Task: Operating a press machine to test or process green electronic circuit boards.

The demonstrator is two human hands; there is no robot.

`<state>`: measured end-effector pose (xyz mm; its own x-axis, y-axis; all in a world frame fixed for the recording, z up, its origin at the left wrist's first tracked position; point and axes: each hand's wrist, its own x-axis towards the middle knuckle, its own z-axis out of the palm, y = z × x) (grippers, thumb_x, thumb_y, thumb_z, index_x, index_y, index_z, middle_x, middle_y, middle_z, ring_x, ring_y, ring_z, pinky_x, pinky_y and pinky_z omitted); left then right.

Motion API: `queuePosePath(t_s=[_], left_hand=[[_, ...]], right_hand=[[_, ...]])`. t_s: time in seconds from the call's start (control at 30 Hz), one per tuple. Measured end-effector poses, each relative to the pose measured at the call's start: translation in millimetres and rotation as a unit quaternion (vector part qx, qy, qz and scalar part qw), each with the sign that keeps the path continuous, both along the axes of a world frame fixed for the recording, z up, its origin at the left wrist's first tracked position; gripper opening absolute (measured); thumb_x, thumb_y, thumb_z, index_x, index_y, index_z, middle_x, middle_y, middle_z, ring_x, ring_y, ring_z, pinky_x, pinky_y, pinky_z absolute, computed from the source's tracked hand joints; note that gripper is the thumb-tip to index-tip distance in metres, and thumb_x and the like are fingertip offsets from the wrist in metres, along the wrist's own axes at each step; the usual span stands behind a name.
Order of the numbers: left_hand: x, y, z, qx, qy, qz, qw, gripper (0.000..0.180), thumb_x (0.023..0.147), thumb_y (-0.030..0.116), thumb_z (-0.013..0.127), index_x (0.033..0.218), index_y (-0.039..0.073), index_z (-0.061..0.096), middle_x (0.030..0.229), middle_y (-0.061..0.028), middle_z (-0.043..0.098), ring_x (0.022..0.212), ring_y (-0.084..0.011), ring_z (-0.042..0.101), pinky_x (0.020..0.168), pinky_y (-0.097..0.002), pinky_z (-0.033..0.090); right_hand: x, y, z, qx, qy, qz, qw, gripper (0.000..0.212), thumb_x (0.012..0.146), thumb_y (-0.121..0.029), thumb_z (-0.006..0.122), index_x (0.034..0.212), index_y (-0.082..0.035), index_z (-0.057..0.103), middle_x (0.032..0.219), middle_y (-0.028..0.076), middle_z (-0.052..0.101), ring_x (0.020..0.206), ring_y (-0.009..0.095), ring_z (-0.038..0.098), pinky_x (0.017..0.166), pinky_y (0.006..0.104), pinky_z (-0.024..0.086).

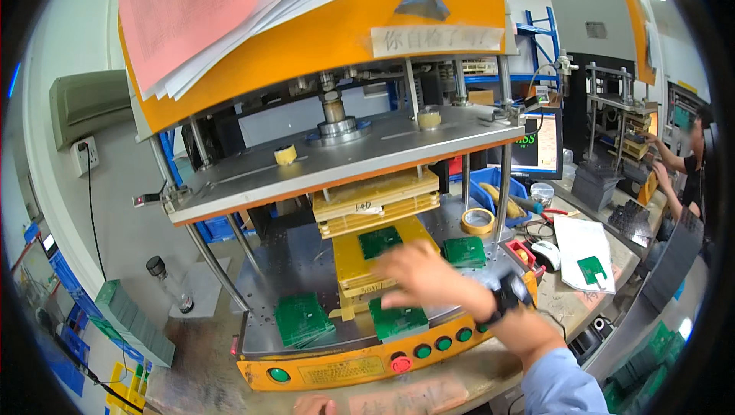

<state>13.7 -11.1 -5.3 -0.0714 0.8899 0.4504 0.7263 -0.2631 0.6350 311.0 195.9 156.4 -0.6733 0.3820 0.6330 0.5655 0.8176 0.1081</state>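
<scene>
My right hand (pixel 429 277), with a dark watch at its wrist, reaches over the yellow test fixture (pixel 348 266) of a bench press. Its fingers are stretched out and slightly blurred, and nothing shows in them. Just beyond the fingertips a green circuit board (pixel 379 242) lies on the fixture's lower plate. Beneath the hand, a second green board (pixel 400 325) rests at the press's front edge. Only the top of my left hand (pixel 314 405) shows at the lower edge, below the control panel; its fingers are mostly hidden.
Loose green boards (pixel 302 319) are piled at the left of the press bed, others (pixel 463 253) at the right. The yellow upper fixture (pixel 375 200) hangs above, between steel posts (pixel 501 193). Tape (pixel 478 221), a mouse (pixel 545 256) and a monitor (pixel 540 147) stand right. A co-worker (pixel 693 170) sits beyond.
</scene>
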Motion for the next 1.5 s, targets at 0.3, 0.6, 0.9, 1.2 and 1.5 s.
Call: queuePosePath(t_s=[0.3,0.6,0.9,1.2,1.5], left_hand=[[-13.8,-2.9,16.3,0.083,0.165,0.145,0.972,0.029,0.090,0.023,0.065,0.111,0.004,0.059,0.113,-0.0224,0.058,0.118,-0.0451,0.046,0.104,-0.0556,0.034],[-8.3,-0.7,11.5,0.159,0.150,0.192,0.957,0.021,0.094,0.022,0.059,0.098,0.002,0.062,0.106,-0.0223,0.062,0.108,-0.0443,0.051,0.097,-0.0526,0.039],[-5.1,-1.6,24.4,0.060,0.099,0.088,0.989,0.024,0.094,0.021,0.057,0.086,-0.001,0.065,0.087,-0.0232,0.064,0.084,-0.0435,0.058,0.077,-0.0484,0.046],[-12.9,1.9,16.9,0.057,0.142,0.110,0.982,0.026,0.096,0.023,0.057,0.089,-0.001,0.065,0.082,-0.0234,0.061,0.081,-0.0440,0.056,0.074,-0.0497,0.044],[-11.2,-1.4,15.2,0.059,0.147,0.121,0.980,0.027,0.097,0.024,0.056,0.090,-0.001,0.064,0.083,-0.0223,0.061,0.082,-0.0425,0.056,0.076,-0.0497,0.044]], right_hand=[[-10.5,-90.5,-32.8,0.009,-0.055,-0.040,0.998,0.039,0.082,-0.041,0.071,0.097,-0.006,0.064,0.090,0.004,0.058,0.086,0.022,0.059,0.073,0.0308,0.047],[-10.1,-94.2,-38.6,0.019,-0.078,-0.048,0.996,0.044,0.085,-0.043,0.068,0.105,-0.003,0.062,0.094,0.004,0.055,0.091,0.021,0.056,0.076,0.0302,0.046],[-14.7,-94.8,-38.1,0.032,-0.053,-0.060,0.996,0.042,0.084,-0.042,0.068,0.101,-0.005,0.060,0.095,0.003,0.054,0.091,0.020,0.055,0.077,0.0300,0.047],[-15.4,-96.9,-36.1,0.066,-0.026,-0.060,0.996,0.031,0.076,-0.037,0.070,0.081,-0.011,0.055,0.085,0.004,0.049,0.082,0.022,0.050,0.073,0.0342,0.043],[-15.4,-98.4,-37.7,0.074,-0.027,-0.064,0.995,0.033,0.075,-0.040,0.071,0.082,-0.011,0.056,0.087,0.004,0.050,0.085,0.022,0.050,0.074,0.0357,0.043]])
